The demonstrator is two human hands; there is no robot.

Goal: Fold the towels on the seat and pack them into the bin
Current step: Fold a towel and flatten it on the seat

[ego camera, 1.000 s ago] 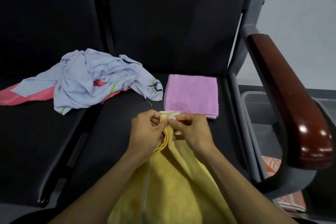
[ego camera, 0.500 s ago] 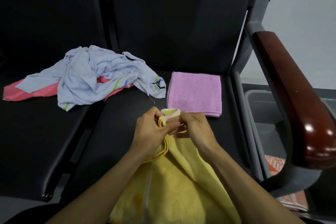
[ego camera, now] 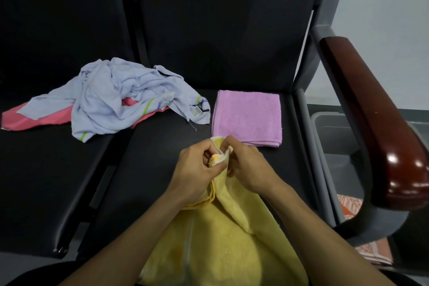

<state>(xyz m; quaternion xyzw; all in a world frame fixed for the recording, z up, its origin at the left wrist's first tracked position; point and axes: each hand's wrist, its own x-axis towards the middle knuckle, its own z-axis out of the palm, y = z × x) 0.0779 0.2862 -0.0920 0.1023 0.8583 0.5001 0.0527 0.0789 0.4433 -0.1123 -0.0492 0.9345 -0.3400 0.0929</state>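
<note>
- At the bottom centre of the frame we have the yellow towel draped toward us over the near edge of the seat, still loose and unfolded.
- Just above it, at the frame's centre, our left hand and right hand meet at the towel's top corner; both grips are closed on the cloth, pinching its white-edged hem between thumb and fingers.
- We judge this as lining up corners for the first fold of this towel.
- Just beyond our hands, right of centre, the pink towel lies flat as a neat folded square on the seat: one towel folded, not yet packed.
- At the left of the frame, the pale blue towel sits crumpled on top of a red towel; both are left to fold.
- At the right edge, behind the wooden armrest, the grey bin stands beside the seat; something orange-patterned shows low beside it, but we cannot tell what it is.
- So the packing appears largely undone, and three towels remain to fold.
</note>
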